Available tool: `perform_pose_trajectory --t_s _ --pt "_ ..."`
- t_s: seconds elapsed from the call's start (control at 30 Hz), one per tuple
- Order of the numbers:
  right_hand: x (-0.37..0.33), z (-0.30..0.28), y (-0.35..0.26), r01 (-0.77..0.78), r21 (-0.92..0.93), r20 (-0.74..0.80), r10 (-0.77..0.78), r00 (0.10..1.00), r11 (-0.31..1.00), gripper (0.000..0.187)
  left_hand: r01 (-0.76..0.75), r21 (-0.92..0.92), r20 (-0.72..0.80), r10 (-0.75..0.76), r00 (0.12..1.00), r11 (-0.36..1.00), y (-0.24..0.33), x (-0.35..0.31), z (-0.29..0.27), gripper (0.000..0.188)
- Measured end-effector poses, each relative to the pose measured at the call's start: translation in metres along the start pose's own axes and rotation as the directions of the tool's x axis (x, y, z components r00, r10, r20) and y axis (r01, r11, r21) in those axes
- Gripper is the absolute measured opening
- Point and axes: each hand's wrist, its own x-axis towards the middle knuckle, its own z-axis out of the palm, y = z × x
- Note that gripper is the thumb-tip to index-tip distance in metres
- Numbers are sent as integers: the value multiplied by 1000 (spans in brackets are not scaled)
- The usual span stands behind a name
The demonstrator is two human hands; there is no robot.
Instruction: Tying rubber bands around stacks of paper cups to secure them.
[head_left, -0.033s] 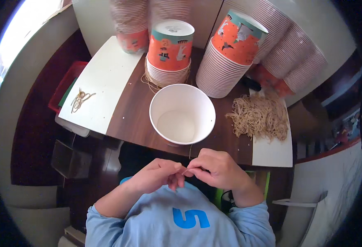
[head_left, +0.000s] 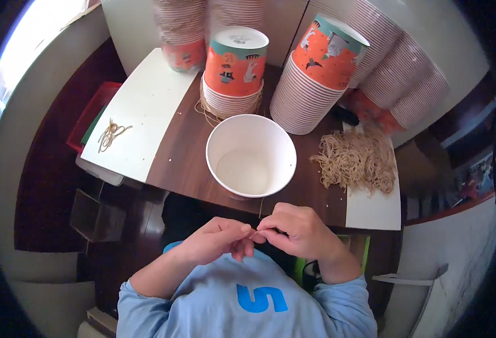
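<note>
Right hand (head_left: 294, 228): pinched thin, pale strand (head_left: 254, 234).
Left hand (head_left: 222, 238): touched it; grip unclear.
Round white paper tub (head_left: 281, 160): stood ahead.

open tub (head_left: 250, 158): white | string pile (head_left: 355, 160): tan | upturned tubs (head_left: 236, 70): orange-and-teal, figure print

The left forearm (head_left: 160, 276) is slanting up from the lower left of the frame, and the left hand (head_left: 217, 238) is lying just below center, its thumb pointing rightward while the other fingers (head_left: 241, 248) are curling loosely beneath. The right forearm (head_left: 338, 266) is rising more steeply at the lower right. The right hand (head_left: 297, 226) is showing its back and knuckles (its wrist is angling toward the left), and its thumb and forefinger are pinching together close beside the left fingertips.
</note>
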Motion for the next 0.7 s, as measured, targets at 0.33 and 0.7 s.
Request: perform_pose_trajectory --t_s 0.33,0.7 --pt "5 0 -1 80 -72 16 -80 997 994 13 -55 154 -192 84 978 987 -12 -7 13 23" --pt "9 3 -3 73 3 178 -72 981 997 7 -247 705 -265 570 778 665 -11 -27 32 10"
